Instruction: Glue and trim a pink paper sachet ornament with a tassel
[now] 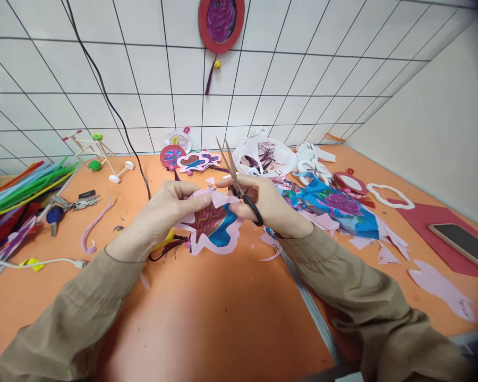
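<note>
Between my hands is a pink-edged, cloud-shaped craft ornament (219, 233) with brown and blue patterned fabric in its middle. My left hand (173, 209) pinches its upper left edge between thumb and fingers. My right hand (258, 199) holds black-handled scissors (231, 167), their blades parted and pointing up, away from the ornament. The right thumb also touches the ornament's upper right edge. A dark tassel (171, 246) lies at the ornament's lower left, partly behind my left wrist.
Finished-looking ornaments (195, 161) and a white plastic bag (258, 156) sit by the tiled wall. Blue flowered fabric (338, 204), paper scraps and a phone (464, 244) lie right. Keys (74, 204), pipe cleaners (27, 188) and a stick model (97, 151) are left.
</note>
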